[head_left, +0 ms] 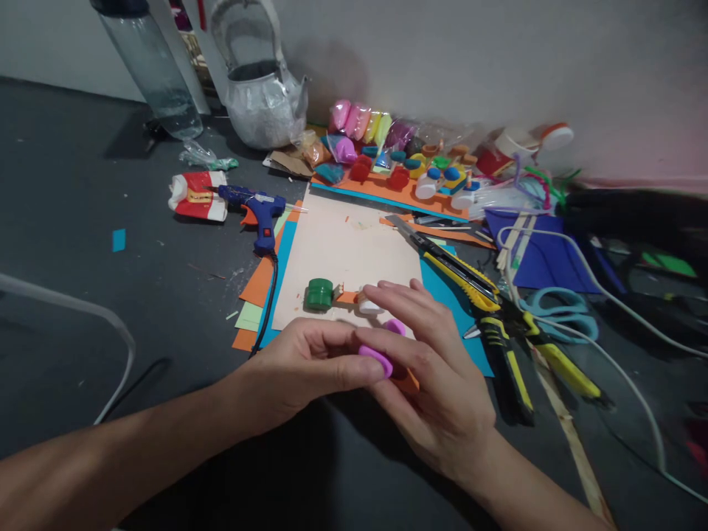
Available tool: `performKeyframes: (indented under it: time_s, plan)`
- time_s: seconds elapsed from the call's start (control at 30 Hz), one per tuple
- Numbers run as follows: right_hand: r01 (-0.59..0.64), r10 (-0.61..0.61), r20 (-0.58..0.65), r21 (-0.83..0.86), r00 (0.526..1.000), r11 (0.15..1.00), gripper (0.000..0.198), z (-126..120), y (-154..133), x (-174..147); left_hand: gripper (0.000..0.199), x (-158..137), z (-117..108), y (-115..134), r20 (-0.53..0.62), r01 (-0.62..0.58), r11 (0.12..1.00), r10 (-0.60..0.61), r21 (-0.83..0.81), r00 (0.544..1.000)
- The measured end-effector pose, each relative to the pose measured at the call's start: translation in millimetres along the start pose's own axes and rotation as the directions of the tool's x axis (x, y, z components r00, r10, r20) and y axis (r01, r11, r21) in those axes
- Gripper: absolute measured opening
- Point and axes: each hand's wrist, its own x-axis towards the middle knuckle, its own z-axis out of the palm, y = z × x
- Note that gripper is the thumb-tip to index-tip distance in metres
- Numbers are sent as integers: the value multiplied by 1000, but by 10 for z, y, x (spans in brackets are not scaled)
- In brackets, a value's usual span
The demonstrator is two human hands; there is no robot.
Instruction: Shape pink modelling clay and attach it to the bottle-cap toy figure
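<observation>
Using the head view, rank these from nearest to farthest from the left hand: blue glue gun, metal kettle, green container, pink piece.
1. Pink piece: at the fingertips of the left hand.
2. Green container: just beyond the hand, on the pale sheet.
3. Blue glue gun: farther off, toward the left.
4. Metal kettle: at the back, near the wall.

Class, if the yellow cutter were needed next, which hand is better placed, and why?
Probably the right hand: it is nearer the yellow cutter, at its side. The left hand is farther off, holding the pink piece.
</observation>
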Motion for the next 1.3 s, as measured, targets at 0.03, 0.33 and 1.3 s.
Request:
performKeyframes:
  time_s: [0.03,0.33,1.3]
  plan:
    - [-9,9,3,14,1000,1000,32,10,2,-3,12,1,0,-4,-7,3,1000,-3,1,1000]
    - [12,-7,46,-119,999,993,45,60,0,-13,14,5,-24,-31,-59,22,999,-24,-38,998]
    - [-39,38,12,106,999,994,22,5,-21,41,25,-20,-60,17,26,-15,998,14,54,1000]
